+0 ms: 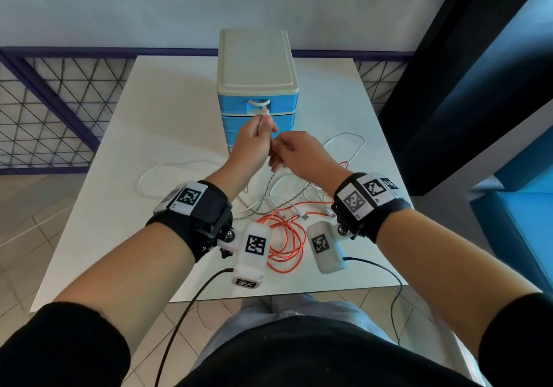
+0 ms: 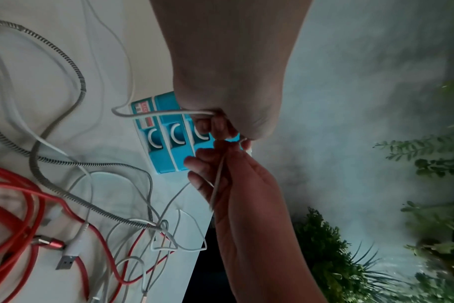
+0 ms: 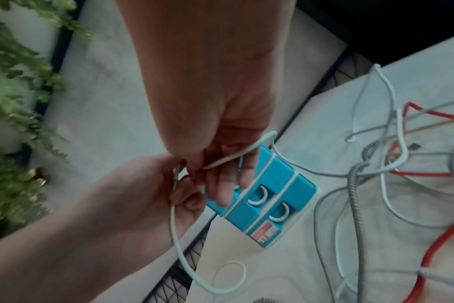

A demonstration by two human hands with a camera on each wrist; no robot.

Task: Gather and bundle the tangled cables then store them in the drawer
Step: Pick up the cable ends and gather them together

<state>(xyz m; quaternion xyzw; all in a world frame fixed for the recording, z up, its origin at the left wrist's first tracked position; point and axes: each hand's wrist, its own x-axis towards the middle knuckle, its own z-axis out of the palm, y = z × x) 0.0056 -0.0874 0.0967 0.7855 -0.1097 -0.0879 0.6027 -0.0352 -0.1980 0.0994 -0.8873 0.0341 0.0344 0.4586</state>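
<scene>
At frame centre the left hand [image 1: 250, 144] pinches a white cable [image 1: 265, 113] near its plug; the right hand [image 1: 294, 153], just right, grips the same cable lower, its length trailing down to the tangle [image 1: 281, 216] before the shut drawers [image 1: 257, 108].

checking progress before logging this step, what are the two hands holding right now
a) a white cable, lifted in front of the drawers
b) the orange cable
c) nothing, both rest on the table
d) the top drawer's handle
a: the left hand and right hand both pinch a white cable raised in front of the blue drawers, while the orange cable lies on the table.
</scene>
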